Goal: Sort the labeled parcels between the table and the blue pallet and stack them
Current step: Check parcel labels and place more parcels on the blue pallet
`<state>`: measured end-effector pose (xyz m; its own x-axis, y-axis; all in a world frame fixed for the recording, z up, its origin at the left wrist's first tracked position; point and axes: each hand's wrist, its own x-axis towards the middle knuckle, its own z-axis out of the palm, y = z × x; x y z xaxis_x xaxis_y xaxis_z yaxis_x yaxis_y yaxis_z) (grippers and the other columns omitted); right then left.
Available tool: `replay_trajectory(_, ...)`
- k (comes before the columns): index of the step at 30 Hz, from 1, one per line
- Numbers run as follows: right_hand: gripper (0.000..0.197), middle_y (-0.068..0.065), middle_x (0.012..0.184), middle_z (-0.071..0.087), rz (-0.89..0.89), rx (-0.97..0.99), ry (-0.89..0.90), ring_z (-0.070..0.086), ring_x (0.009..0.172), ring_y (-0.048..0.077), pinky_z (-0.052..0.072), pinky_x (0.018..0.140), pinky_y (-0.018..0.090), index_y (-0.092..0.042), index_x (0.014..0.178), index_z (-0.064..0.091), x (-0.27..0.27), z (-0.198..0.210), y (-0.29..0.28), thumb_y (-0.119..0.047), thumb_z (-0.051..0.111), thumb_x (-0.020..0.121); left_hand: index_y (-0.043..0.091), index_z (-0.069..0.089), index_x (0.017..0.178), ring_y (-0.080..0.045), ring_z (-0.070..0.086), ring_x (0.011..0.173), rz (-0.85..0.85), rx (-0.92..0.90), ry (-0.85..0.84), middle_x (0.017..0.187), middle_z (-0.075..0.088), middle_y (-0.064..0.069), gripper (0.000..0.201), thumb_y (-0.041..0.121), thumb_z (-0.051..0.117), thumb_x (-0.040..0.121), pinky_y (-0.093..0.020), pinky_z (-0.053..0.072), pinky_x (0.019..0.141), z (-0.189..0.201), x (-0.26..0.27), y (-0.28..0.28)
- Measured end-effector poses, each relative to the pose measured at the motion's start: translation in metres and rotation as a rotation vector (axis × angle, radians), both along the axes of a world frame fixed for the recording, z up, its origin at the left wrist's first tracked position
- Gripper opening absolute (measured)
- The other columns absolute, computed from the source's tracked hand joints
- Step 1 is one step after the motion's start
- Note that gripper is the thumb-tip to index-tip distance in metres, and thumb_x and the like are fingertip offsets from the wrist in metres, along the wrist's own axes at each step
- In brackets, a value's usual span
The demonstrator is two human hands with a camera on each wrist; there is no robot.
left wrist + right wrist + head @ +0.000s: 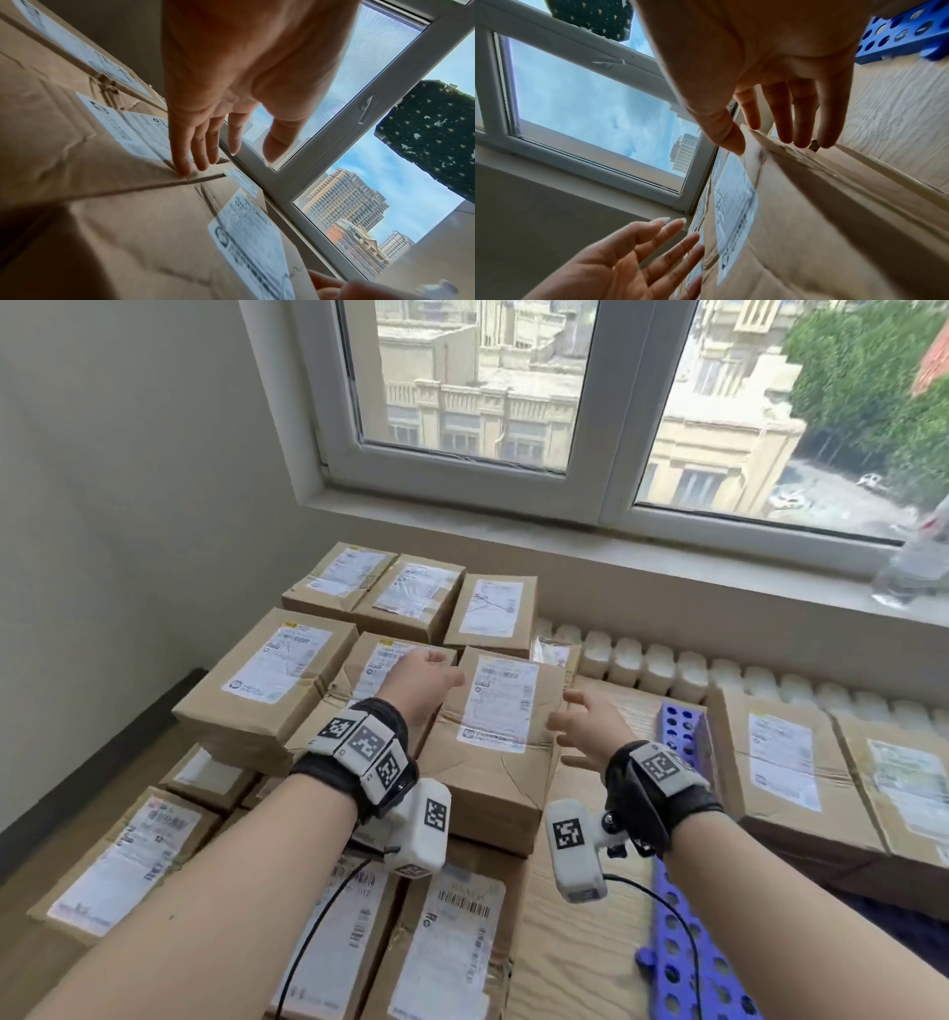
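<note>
Surface: wooden table [575, 942] under a window [606, 454]; stacked labeled parcels; blue pallet [678, 963] right of the hands
Target parcel [495, 737]: on top of the stack, between both hands
Left hand [418, 683]: fingers straight, spread; fingertips [183, 168] touching the neighbouring parcel [359, 690]
Right hand [588, 729]: fingers straight, spread beside the target's right edge; contact unclear
Room: bare tabletop to the right of the right hand; parcels packed close to the left

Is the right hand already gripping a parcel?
No, the right hand has straight, spread fingers beside the top parcel, not curled round it.
</note>
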<state>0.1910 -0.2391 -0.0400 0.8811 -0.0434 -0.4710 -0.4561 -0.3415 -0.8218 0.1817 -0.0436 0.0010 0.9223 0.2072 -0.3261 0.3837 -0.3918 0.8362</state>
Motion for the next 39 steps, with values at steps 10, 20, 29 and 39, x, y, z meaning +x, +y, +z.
replay_trajectory(10,0.052,0.010,0.114,0.063,-0.025,-0.005,0.085,0.065,0.103,0.029,0.058,0.081,0.045,-0.018,0.131,0.048,0.001,-0.003,0.008,-0.013,0.059,0.080,0.016,0.049,0.132,-0.023,0.052,0.116,-0.048,-0.045,0.038,0.131,0.052,-0.007,0.041,0.018,0.057,0.091,-0.039,0.053,0.089,-0.005,0.017,0.012)
replay_trajectory(20,0.024,0.017,0.105,0.066,-0.040,0.026,0.137,0.069,0.086,0.029,0.060,0.076,0.040,-0.012,0.109,0.061,-0.004,-0.005,0.003,-0.021,0.059,0.087,0.015,0.059,0.110,-0.023,0.057,0.110,-0.101,-0.026,0.106,0.117,0.059,-0.008,0.019,0.016,0.055,0.091,-0.035,0.055,0.079,-0.002,0.018,0.011)
replay_trajectory(29,0.031,0.015,0.098,0.065,-0.049,0.052,0.138,0.069,0.077,0.024,0.059,0.065,0.033,-0.013,0.119,0.057,-0.009,-0.005,0.000,-0.027,0.057,0.092,0.016,0.057,0.122,-0.022,0.053,0.112,-0.179,0.103,0.116,0.119,0.054,-0.003,0.030,0.019,0.055,0.093,-0.036,0.055,0.084,0.004,0.015,0.002)
replay_trajectory(39,0.028,0.013,0.088,0.063,-0.134,0.175,0.163,0.067,0.069,0.024,0.058,0.066,0.032,-0.012,0.115,0.061,-0.018,-0.009,-0.011,-0.017,0.062,0.087,0.028,0.046,0.075,-0.024,0.050,0.094,-0.201,0.185,0.102,0.095,0.050,-0.001,0.019,0.026,0.058,0.090,-0.039,0.048,0.096,0.008,0.010,-0.018)
